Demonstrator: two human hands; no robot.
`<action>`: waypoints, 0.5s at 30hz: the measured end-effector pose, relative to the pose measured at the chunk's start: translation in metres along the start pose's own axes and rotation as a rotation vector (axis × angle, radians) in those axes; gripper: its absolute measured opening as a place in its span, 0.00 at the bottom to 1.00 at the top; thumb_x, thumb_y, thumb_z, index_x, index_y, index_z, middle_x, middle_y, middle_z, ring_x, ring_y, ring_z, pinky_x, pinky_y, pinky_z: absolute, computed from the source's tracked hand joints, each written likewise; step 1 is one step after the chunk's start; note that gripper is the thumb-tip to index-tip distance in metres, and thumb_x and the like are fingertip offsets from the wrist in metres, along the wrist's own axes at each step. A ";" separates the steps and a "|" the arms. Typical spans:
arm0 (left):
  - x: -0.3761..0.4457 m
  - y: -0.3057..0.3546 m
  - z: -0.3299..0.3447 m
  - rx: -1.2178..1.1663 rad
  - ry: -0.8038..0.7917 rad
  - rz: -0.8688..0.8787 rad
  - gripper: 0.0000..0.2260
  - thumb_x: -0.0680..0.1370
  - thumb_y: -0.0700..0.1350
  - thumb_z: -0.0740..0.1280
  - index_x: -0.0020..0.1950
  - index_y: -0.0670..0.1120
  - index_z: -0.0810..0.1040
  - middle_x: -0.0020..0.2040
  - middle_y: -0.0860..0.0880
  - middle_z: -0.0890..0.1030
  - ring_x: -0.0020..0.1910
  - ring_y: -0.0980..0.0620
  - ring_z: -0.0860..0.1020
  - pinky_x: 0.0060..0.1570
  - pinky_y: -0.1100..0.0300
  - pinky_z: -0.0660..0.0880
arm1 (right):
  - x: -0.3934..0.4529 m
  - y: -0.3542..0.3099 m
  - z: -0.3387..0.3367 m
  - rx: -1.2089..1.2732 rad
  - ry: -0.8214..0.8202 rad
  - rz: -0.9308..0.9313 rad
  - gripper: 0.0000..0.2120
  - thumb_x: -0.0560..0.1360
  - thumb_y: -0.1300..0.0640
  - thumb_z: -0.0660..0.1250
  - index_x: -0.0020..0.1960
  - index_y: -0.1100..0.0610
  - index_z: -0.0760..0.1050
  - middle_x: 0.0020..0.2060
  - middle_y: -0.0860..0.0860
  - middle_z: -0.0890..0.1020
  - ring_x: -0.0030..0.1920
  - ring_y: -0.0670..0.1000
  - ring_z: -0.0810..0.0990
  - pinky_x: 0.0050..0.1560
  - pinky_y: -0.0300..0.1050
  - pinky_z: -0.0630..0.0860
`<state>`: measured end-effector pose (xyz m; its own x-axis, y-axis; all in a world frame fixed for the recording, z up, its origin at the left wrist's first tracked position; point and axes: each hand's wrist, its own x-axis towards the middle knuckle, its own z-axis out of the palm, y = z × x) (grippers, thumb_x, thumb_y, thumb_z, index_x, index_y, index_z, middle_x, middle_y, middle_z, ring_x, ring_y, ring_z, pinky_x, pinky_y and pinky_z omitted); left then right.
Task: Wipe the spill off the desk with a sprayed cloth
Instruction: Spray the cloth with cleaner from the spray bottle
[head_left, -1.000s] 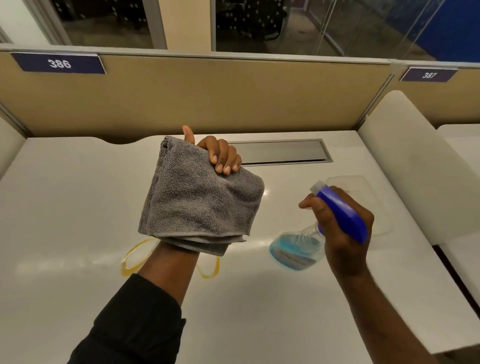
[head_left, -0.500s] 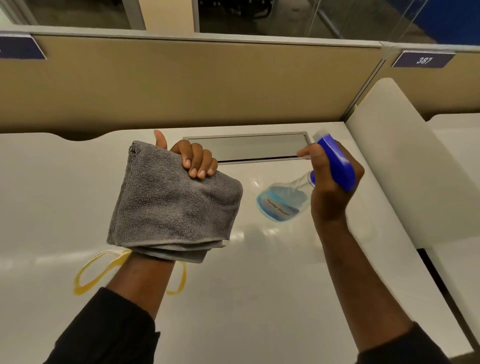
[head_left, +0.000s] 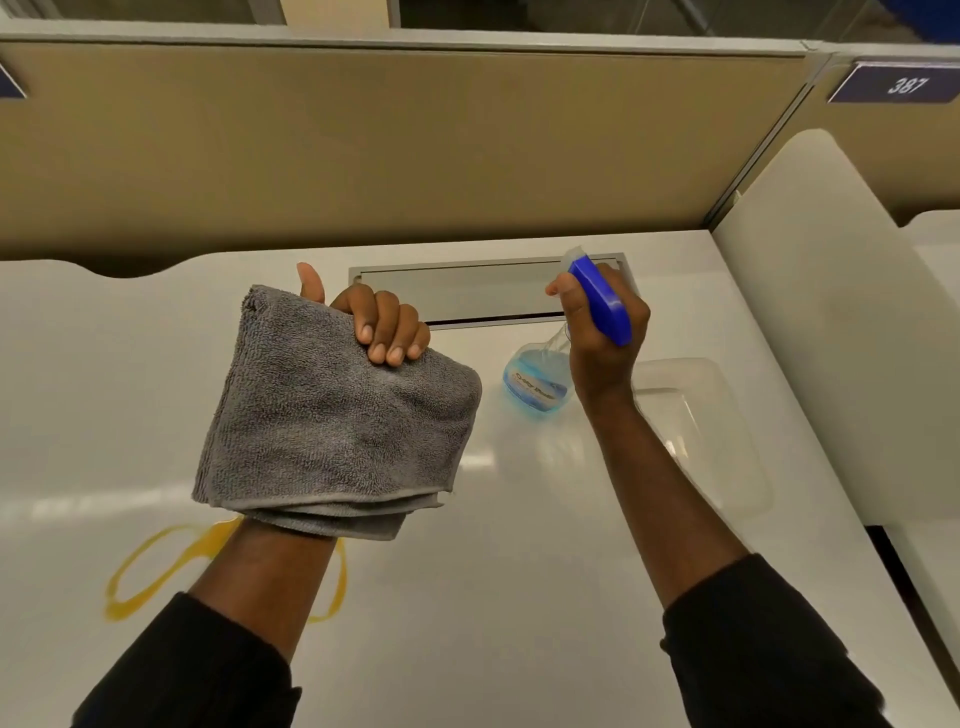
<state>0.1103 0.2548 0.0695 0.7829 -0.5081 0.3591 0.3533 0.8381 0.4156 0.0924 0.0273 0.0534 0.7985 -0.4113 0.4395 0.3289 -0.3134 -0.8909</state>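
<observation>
Spill (head_left: 156, 577) first: yellow loops of liquid lie on the white desk (head_left: 519, 597), to the left of and below the cable tray cover (head_left: 467, 293), partly hidden behind the left forearm. Right of the spill and above it, the grey cloth (head_left: 332, 415) hangs folded in several layers from the left hand (head_left: 382, 325), whose fingers are curled tight over the cloth's top edge with the thumb standing up behind it; the cloth is held in the air, clear of the desk, just below the cover's left end. Further right, the right hand (head_left: 602, 332) is wrapped around the neck of the spray bottle (head_left: 540, 379) (blue trigger head, clear body with pale blue liquid), raised in front of the cover's right end, its nozzle pointing up and to the left. Beyond that hand, a clear plastic tray (head_left: 727, 457) rests on the desk, below and right of the cover. Black sleeves (head_left: 753, 649) cover both lower forearms.
</observation>
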 end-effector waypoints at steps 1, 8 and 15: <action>0.000 -0.001 -0.002 0.004 0.004 -0.004 0.42 0.77 0.64 0.39 0.27 0.34 0.76 0.23 0.40 0.75 0.25 0.44 0.74 0.32 0.54 0.70 | 0.001 0.004 0.002 0.000 0.002 0.013 0.13 0.77 0.50 0.67 0.49 0.60 0.79 0.40 0.57 0.83 0.41 0.50 0.81 0.47 0.49 0.82; -0.003 -0.004 -0.008 -0.001 0.080 -0.001 0.33 0.76 0.60 0.54 0.25 0.34 0.75 0.21 0.40 0.73 0.23 0.44 0.73 0.30 0.55 0.68 | 0.004 0.025 0.005 0.000 -0.022 0.056 0.17 0.76 0.48 0.67 0.51 0.63 0.79 0.41 0.61 0.83 0.42 0.49 0.80 0.46 0.48 0.82; -0.004 -0.006 -0.017 0.006 0.063 -0.018 0.42 0.78 0.65 0.41 0.26 0.35 0.77 0.22 0.41 0.75 0.24 0.44 0.74 0.30 0.55 0.68 | 0.010 0.022 0.012 0.027 -0.051 -0.004 0.03 0.75 0.48 0.70 0.48 0.42 0.77 0.40 0.51 0.81 0.41 0.42 0.81 0.45 0.48 0.82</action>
<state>0.1139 0.2556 0.0511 0.8069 -0.5096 0.2986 0.3648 0.8276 0.4265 0.1138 0.0268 0.0365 0.8218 -0.3657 0.4370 0.3446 -0.2917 -0.8923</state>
